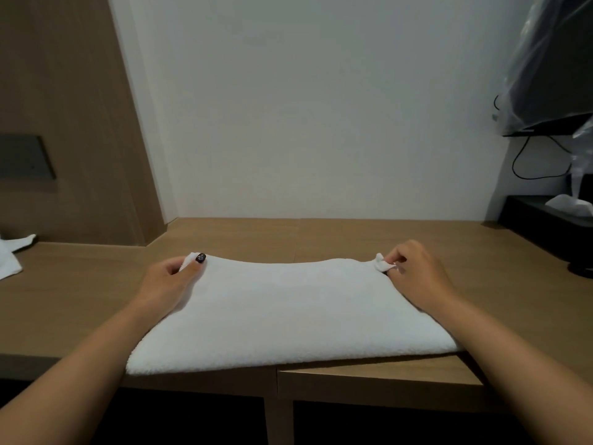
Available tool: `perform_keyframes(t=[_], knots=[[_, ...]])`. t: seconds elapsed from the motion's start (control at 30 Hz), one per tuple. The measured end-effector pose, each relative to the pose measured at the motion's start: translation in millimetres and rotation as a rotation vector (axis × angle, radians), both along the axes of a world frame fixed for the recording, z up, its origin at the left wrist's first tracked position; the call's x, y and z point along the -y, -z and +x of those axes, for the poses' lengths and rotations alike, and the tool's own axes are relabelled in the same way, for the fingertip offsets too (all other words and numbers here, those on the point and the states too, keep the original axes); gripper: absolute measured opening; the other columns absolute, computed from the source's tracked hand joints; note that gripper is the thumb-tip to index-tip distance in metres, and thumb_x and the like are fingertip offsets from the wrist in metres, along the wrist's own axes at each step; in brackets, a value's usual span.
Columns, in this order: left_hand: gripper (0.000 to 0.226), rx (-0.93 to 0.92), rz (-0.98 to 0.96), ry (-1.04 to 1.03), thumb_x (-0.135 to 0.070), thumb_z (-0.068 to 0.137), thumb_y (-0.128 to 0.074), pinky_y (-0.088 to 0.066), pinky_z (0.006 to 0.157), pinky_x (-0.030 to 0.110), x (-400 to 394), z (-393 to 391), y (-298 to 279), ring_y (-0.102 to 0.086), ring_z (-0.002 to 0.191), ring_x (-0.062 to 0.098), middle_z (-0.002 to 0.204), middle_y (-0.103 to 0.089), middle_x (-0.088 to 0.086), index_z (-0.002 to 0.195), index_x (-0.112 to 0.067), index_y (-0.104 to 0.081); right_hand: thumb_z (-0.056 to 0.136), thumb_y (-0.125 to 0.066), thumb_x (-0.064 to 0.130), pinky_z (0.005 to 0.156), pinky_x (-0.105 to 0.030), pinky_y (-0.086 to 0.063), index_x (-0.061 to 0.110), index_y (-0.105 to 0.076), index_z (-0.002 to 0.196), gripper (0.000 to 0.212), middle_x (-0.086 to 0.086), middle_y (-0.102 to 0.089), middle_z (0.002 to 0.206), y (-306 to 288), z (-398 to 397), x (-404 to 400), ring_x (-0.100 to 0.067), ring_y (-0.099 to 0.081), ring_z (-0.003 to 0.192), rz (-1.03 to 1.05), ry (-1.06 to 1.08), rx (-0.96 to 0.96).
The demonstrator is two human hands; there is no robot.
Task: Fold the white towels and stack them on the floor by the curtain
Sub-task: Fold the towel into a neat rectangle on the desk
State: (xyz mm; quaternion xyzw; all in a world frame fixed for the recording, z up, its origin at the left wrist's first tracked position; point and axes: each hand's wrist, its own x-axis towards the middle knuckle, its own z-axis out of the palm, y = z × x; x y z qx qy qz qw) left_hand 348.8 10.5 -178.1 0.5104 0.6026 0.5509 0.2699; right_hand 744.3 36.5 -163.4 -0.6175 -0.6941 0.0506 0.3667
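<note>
A white towel (288, 313) lies flat, folded over, on the wooden desk (385, 242), its near edge at the desk's front edge. My left hand (170, 281) pinches the towel's far left corner between thumb and fingers. My right hand (417, 271) pinches the far right corner, a small tuft of cloth sticking up between the fingertips. Both forearms reach in from the bottom of the view along the towel's sides.
Another white cloth (12, 255) lies at the desk's far left edge. A black tissue box (552, 216) sits at the right, under a plastic-wrapped wall screen (552, 69) with dangling cables. A white wall stands behind the desk; a wood panel is on the left.
</note>
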Motion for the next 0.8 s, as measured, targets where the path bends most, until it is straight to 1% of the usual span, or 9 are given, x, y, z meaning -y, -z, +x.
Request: perform_keyframes(t=[0.1, 0.17, 0.27, 0.37, 0.43, 0.5, 0.6, 0.67, 0.8], knots=[[0.048, 0.012, 0.001, 0.007, -0.033, 0.092, -0.066, -0.019, 0.038, 0.015, -2.2, -0.9, 1.0, -0.024, 0.039, 0.009, 0.053, -0.031, 0.0, 0.085, 0.013, -0.054, 0.086, -0.071, 0.02, 0.071, -0.027, -0.032, 0.014, -0.065, 0.08, 0.01, 0.002, -0.058, 0.091, 3.5, 2.3, 3.1, -0.014, -0.05, 0.089, 0.07, -0.082, 0.058], [0.048, 0.016, -0.005, 0.009, -0.034, 0.092, -0.066, -0.019, 0.038, 0.014, -3.9, -1.9, 1.9, -0.024, 0.039, 0.01, 0.051, -0.032, -0.001, 0.084, 0.013, -0.054, 0.09, -0.065, 0.026, 0.065, -0.03, -0.03, 0.011, -0.06, 0.068, 0.027, 0.0, -0.054, 0.077, 4.1, 3.2, -1.1, -0.015, -0.047, 0.075, 0.067, -0.103, 0.065], [0.042, 0.025, -0.014, 0.008, -0.036, 0.09, -0.067, -0.02, 0.038, 0.014, -6.3, -4.0, 2.3, -0.025, 0.041, 0.012, 0.049, -0.034, -0.003, 0.075, 0.002, -0.06, 0.097, -0.054, 0.033, 0.054, -0.032, -0.02, 0.013, -0.038, 0.054, 0.05, -0.003, -0.036, 0.055, 9.4, 10.6, -18.0, -0.017, -0.032, 0.055, -0.044, -0.093, 0.009], [0.035, 0.011, -0.036, 0.014, -0.04, 0.088, -0.068, -0.023, 0.039, 0.015, -7.3, -5.4, 2.7, -0.028, 0.041, 0.011, 0.047, -0.037, -0.007, 0.061, -0.019, -0.064, 0.088, -0.052, 0.057, 0.059, -0.03, -0.029, 0.004, -0.06, 0.07, 0.056, -0.003, -0.049, 0.062, 9.7, 16.7, -27.2, -0.016, -0.043, 0.061, -0.262, -0.114, -0.149], [0.031, 0.031, -0.037, 0.014, -0.037, 0.089, -0.068, -0.023, 0.038, 0.015, -7.4, -5.0, 3.0, -0.028, 0.039, 0.009, 0.048, -0.038, -0.006, 0.066, -0.016, -0.065, 0.091, -0.058, 0.049, 0.058, -0.028, -0.028, -0.003, -0.062, 0.082, 0.053, -0.004, -0.05, 0.068, 5.8, 17.3, -30.6, -0.015, -0.043, 0.063, -0.362, -0.11, -0.242], [0.029, 0.042, -0.04, 0.009, -0.035, 0.09, -0.068, -0.024, 0.037, 0.015, -7.0, -3.7, 3.0, -0.028, 0.038, 0.008, 0.047, -0.038, -0.006, 0.072, -0.012, -0.065, 0.089, -0.067, 0.041, 0.057, -0.027, -0.033, 0.003, -0.067, 0.082, 0.039, -0.007, -0.054, 0.076, -1.9, 19.8, -37.0, -0.017, -0.048, 0.066, -0.434, -0.08, -0.351], [0.033, 0.038, -0.036, 0.007, -0.033, 0.091, -0.067, -0.022, 0.037, 0.015, -7.9, -3.9, 4.2, -0.027, 0.039, 0.009, 0.05, -0.037, -0.004, 0.078, -0.003, -0.065, 0.084, -0.075, 0.034, 0.076, -0.032, -0.048, -0.006, -0.067, 0.108, 0.047, -0.009, -0.062, 0.089, -17.0, 21.8, -50.2, -0.022, -0.059, 0.08, -0.593, -0.033, -0.545], [0.038, 0.049, -0.025, 0.002, -0.034, 0.09, -0.068, -0.022, 0.038, 0.015, -8.7, -5.5, 5.3, -0.027, 0.039, 0.01, 0.049, -0.036, -0.004, 0.081, 0.002, -0.064, 0.087, -0.072, 0.027, 0.081, -0.03, -0.045, 0.0, -0.065, 0.105, 0.034, -0.005, -0.057, 0.08, -27.1, 18.0, -52.8, -0.02, -0.056, 0.082, -0.682, -0.033, -0.594], [0.045, 0.081, -0.021, 0.001, -0.041, 0.086, -0.069, -0.022, 0.039, 0.015, -4.7, -4.8, 3.5, -0.026, 0.041, 0.011, 0.05, -0.036, -0.004, 0.084, 0.003, -0.064, 0.09, -0.069, 0.019, 0.092, -0.019, -0.037, -0.002, -0.061, 0.123, 0.04, -0.003, -0.059, 0.114, -29.1, 14.0, -48.4, -0.012, -0.054, 0.112, -0.718, -0.064, -0.717]])
